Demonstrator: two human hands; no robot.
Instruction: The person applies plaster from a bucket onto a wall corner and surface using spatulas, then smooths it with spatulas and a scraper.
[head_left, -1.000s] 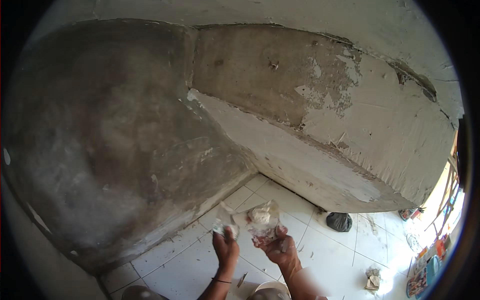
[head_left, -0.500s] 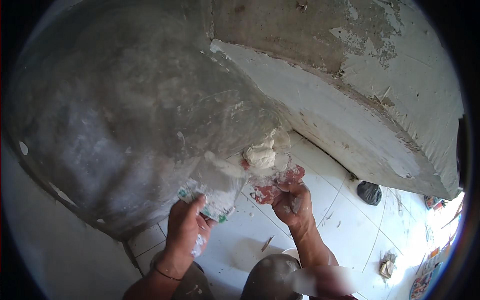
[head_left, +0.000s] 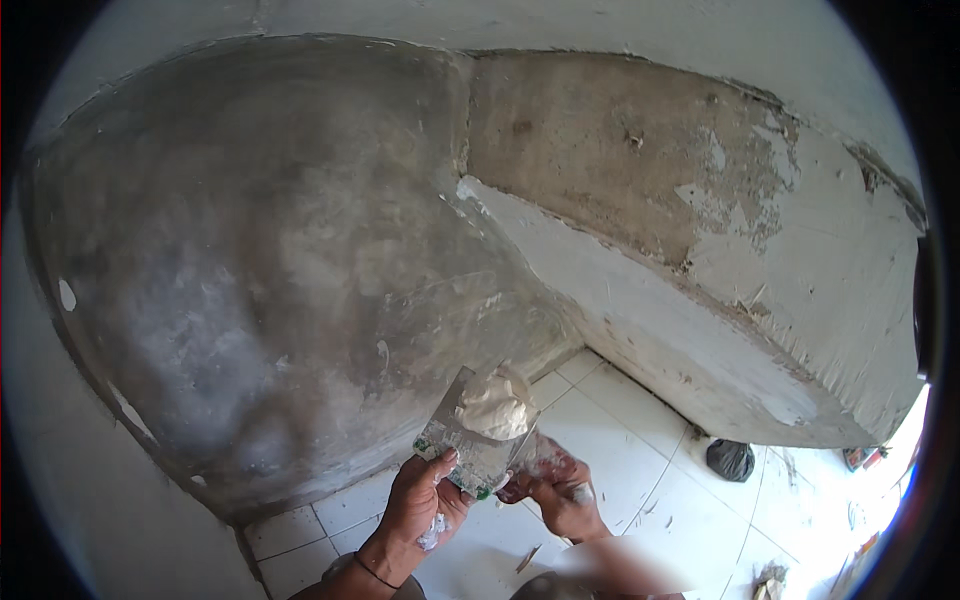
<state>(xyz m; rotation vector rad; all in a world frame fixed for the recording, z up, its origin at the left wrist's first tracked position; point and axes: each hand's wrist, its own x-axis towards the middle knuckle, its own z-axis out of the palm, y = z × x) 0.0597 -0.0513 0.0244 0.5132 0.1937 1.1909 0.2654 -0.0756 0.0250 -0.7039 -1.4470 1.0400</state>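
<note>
Below-left of the putty [head_left: 497, 405], the left hand [head_left: 425, 500] grips a grey scraper [head_left: 478, 453] — below-right, the right hand [head_left: 568, 508] grips a red scraper [head_left: 548, 463].

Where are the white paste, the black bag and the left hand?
White paste [head_left: 497, 404]: head view, middle of the lump.
Black bag [head_left: 731, 461]: head view, its middle.
Left hand [head_left: 422, 507]: head view, below the thumb.

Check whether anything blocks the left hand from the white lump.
Only the flat grey blade: the left hand grips its near end, and the white lump appears to rest toward its far end. The red tool in the right hand sits lower right, not between them.
</note>
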